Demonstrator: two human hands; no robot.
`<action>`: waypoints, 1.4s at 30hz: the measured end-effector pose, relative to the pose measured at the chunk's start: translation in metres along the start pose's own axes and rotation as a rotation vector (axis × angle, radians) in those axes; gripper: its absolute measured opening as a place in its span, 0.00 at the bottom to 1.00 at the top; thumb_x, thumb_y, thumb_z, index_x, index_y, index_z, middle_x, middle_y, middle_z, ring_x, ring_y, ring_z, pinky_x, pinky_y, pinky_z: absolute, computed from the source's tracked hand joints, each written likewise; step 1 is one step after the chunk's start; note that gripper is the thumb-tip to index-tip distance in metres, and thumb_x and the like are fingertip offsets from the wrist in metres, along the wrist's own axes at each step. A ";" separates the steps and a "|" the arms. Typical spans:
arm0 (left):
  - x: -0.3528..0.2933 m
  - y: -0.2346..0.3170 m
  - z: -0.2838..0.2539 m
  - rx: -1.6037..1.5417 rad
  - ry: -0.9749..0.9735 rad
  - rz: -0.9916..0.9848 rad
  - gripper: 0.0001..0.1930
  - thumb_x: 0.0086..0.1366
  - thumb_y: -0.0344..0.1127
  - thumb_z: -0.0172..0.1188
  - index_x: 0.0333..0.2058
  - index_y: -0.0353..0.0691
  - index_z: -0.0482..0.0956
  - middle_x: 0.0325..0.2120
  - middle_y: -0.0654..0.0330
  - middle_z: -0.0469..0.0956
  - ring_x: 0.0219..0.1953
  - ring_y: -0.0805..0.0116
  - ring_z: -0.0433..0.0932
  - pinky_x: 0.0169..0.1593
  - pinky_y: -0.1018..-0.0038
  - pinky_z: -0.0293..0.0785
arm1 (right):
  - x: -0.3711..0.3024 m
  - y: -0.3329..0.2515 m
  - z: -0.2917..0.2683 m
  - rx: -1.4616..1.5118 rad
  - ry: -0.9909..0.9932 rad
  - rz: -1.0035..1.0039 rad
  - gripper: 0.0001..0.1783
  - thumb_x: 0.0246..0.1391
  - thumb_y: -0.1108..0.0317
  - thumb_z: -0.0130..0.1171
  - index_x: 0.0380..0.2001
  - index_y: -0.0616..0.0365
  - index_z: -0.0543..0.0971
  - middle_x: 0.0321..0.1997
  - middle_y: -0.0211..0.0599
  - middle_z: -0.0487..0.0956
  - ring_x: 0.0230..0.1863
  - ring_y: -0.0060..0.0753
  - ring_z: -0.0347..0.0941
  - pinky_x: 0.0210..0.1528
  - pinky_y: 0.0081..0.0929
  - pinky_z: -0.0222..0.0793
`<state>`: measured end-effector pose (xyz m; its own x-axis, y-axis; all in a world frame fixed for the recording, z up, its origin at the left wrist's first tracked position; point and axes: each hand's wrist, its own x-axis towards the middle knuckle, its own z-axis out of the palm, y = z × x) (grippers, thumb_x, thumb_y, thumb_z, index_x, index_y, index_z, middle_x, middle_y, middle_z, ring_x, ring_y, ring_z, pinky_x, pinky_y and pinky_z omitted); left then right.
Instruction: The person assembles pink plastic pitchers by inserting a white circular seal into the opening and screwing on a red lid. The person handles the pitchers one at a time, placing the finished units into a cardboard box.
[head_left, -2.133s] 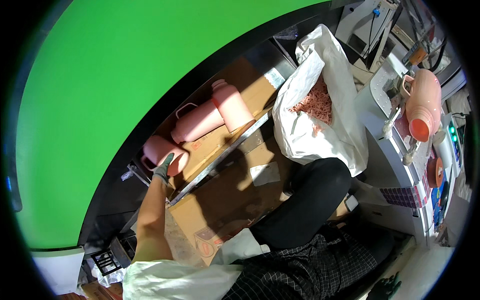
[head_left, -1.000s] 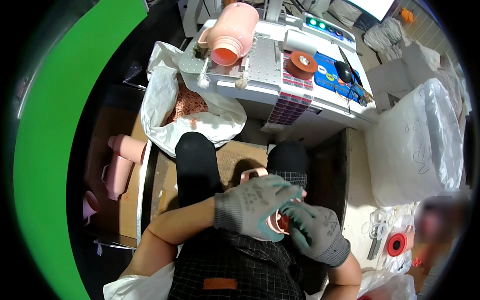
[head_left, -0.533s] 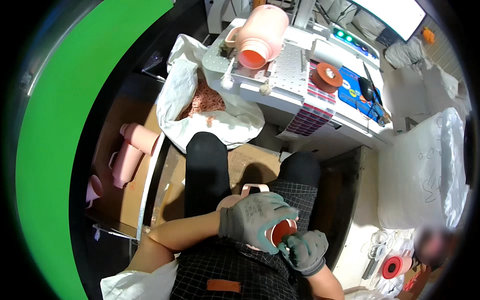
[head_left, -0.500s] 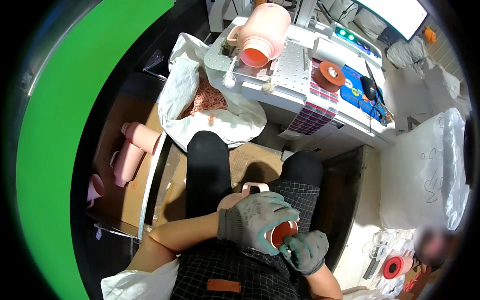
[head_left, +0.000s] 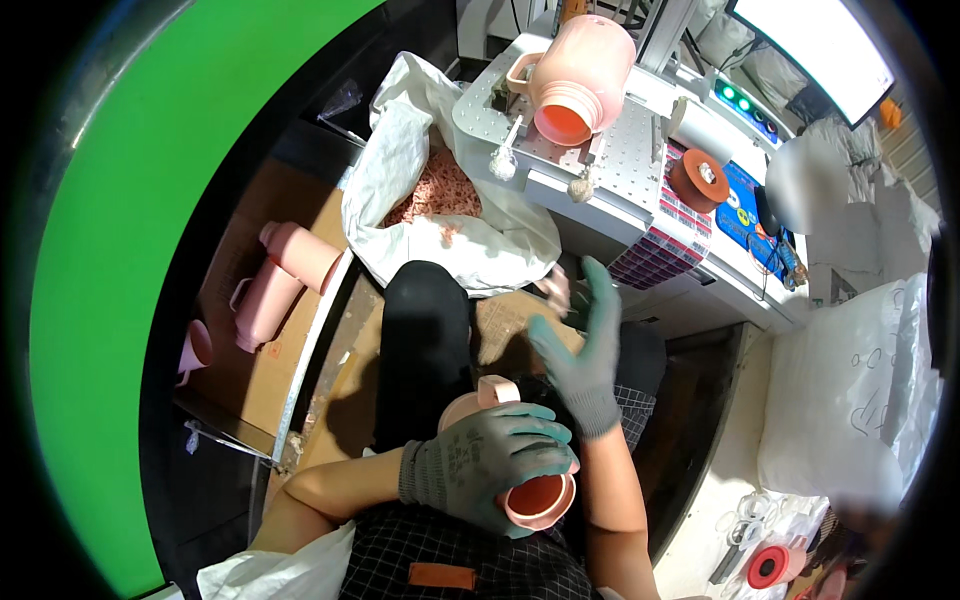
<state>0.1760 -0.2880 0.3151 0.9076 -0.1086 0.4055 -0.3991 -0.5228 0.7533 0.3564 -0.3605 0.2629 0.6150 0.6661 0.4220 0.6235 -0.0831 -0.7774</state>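
Observation:
My left hand (head_left: 485,460), in a grey-green work glove, is wrapped round a pink plastic jug (head_left: 541,502) lying in my lap. The jug's round mouth faces me, and its loop handle shows beyond my fingers. Away from the jug, my gloved right hand (head_left: 585,365) is raised over my thigh with its fingers spread. A small blurred pale-pink scrap (head_left: 554,290) is in the air beside its fingertips, close to the rim of a white sack (head_left: 500,262). Pink shavings (head_left: 438,190) fill part of the sack.
Another pink jug (head_left: 583,75) rests on a perforated metal plate on the bench ahead, near a brown roll (head_left: 698,180). Pink bottles (head_left: 268,303) lie in a cardboard-lined bin at left. A large plastic-wrapped white bundle (head_left: 830,390) stands at right.
My right hand has left the jug's mouth and moved forward toward the sack, its fingers opening. The left hand keeps hold of the jug, which has shifted slightly toward me.

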 end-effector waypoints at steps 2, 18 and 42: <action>0.005 0.000 -0.001 0.009 -0.018 0.019 0.37 0.48 0.51 0.78 0.54 0.42 0.78 0.52 0.52 0.80 0.55 0.51 0.79 0.60 0.54 0.75 | 0.000 0.015 0.015 0.308 0.031 0.262 0.42 0.59 0.65 0.69 0.72 0.61 0.62 0.68 0.51 0.68 0.64 0.44 0.72 0.65 0.39 0.70; 0.080 -0.026 0.029 0.000 -0.277 0.086 0.43 0.37 0.38 0.85 0.55 0.43 0.75 0.49 0.53 0.79 0.52 0.47 0.80 0.56 0.57 0.75 | -0.293 0.075 -0.238 -0.278 1.097 0.657 0.10 0.63 0.71 0.63 0.46 0.62 0.81 0.44 0.40 0.82 0.45 0.33 0.82 0.49 0.30 0.78; 0.060 -0.026 0.031 0.313 -0.144 0.210 0.20 0.46 0.50 0.78 0.32 0.47 0.80 0.39 0.63 0.76 0.52 0.52 0.78 0.41 0.61 0.82 | -0.106 -0.042 -0.130 -0.161 0.040 -0.079 0.20 0.52 0.63 0.74 0.46 0.58 0.83 0.41 0.36 0.83 0.29 0.32 0.78 0.32 0.28 0.74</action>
<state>0.2455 -0.3073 0.3034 0.8284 -0.3462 0.4403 -0.5390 -0.7064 0.4587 0.3279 -0.5237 0.3114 0.5780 0.6456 0.4991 0.7376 -0.1516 -0.6580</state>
